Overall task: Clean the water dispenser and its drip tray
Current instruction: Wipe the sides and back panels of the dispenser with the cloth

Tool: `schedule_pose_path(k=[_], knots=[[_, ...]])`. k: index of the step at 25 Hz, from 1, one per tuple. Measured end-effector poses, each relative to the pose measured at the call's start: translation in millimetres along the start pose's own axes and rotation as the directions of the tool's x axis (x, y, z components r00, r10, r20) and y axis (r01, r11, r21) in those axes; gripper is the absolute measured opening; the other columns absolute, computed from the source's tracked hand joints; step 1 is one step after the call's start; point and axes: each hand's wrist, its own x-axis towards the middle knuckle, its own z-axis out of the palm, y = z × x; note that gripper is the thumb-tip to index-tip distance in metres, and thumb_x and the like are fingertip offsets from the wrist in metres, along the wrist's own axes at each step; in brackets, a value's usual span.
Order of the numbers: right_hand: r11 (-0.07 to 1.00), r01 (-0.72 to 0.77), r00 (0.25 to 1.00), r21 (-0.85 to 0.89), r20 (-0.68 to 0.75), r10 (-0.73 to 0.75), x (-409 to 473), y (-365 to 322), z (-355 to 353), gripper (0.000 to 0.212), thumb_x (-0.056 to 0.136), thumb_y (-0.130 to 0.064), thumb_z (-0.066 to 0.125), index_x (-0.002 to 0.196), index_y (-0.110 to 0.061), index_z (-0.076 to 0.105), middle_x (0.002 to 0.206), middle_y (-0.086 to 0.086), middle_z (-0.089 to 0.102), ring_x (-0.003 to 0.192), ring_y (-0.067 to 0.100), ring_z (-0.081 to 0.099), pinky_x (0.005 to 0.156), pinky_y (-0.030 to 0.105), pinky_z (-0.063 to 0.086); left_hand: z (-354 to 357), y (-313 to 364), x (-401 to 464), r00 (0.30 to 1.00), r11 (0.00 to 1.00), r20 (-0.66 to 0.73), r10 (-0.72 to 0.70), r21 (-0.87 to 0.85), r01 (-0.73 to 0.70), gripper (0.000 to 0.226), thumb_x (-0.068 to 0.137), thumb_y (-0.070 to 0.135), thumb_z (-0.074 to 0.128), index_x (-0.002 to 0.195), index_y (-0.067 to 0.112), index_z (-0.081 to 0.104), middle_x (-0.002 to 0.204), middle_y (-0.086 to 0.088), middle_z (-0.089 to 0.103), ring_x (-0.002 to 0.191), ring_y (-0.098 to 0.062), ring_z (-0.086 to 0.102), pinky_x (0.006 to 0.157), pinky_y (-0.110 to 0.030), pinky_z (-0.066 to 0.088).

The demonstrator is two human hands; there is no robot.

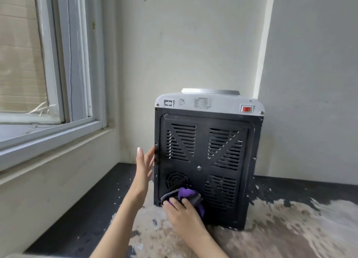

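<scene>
Head view: water dispenser (208, 157) at 1 o'clock, back panel facing me. My right hand (183, 212) presses a purple cloth (186, 196) low on the vents; my left hand (144, 165) (fingers straight) steadies its side. Hard scrubbing could tip it

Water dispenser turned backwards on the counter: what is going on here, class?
A person is wiping the black vented back panel of the water dispenser. The right hand presses a purple and grey cloth against the panel's lower left, below the round fan grille. The left hand, fingers straight, steadies the dispenser's left edge.
</scene>
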Motion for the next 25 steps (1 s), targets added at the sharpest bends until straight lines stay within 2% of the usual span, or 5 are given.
schedule_pose_path(k=[6,11,14,18,25], knots=[[0.996,-0.002,0.998,-0.091,0.070,0.008,-73.4,49.6,-23.2,0.037,0.071,-0.013,0.037,0.083,-0.021,0.070,0.084,-0.006,0.058,0.073,0.017,0.050,0.068,0.035,0.027,-7.0,-1.3,-23.5,0.989,0.976,0.118,-0.085,0.209,0.059,0.101,0.066,0.087,0.011,0.146,0.028,0.030,0.151,0.016,0.028,0.139,-0.004,0.026,0.117,-0.038,0.016],[0.984,-0.158,0.987,-0.088,-0.023,0.156,-118.5,98.7,-65.2,0.043,0.053,0.000,0.067,0.093,-0.016,0.072,0.098,-0.001,0.064,0.085,0.023,0.052,0.069,0.039,0.028,16.7,3.2,-38.0,0.995,0.978,0.092,-0.028,0.211,0.008,0.076,0.088,0.070,0.010,0.145,0.026,0.033,0.152,0.012,0.028,0.141,-0.007,0.023,0.116,-0.037,0.017],[0.982,-0.159,0.981,-0.100,-0.127,0.146,-91.6,101.3,-69.7,0.046,0.073,-0.001,0.051,0.115,-0.015,0.064,0.114,-0.002,0.060,0.099,0.020,0.053,0.074,0.038,0.030,46.6,-3.6,-46.0,0.987,0.961,0.151,-0.050,0.278,0.006,0.083,0.082,0.079,0.021,0.148,0.030,0.026,0.155,0.017,0.018,0.141,-0.001,0.014,0.116,-0.035,0.012],[0.986,-0.095,0.993,-0.136,-0.079,0.085,-56.0,81.4,-44.6,0.045,0.080,-0.015,0.040,0.116,-0.020,0.067,0.121,-0.010,0.057,0.108,0.015,0.042,0.083,0.036,0.031,84.8,-36.6,-47.8,0.978,0.957,0.204,-0.036,0.291,-0.025,0.053,0.099,0.051,0.018,0.145,0.035,-0.003,0.154,0.019,-0.013,0.142,0.002,-0.004,0.118,-0.029,0.002],[0.938,-0.343,0.921,-0.046,-0.214,0.326,-80.7,84.7,-57.8,0.055,0.065,-0.001,0.053,0.118,-0.009,0.066,0.121,0.003,0.059,0.104,0.022,0.046,0.075,0.044,0.043,103.0,-68.8,-41.3,0.985,0.796,0.155,0.072,0.586,-0.150,0.066,0.099,0.007,0.029,0.148,0.027,-0.012,0.135,0.030,-0.034,0.141,-0.004,-0.018,0.118,-0.048,0.006]])
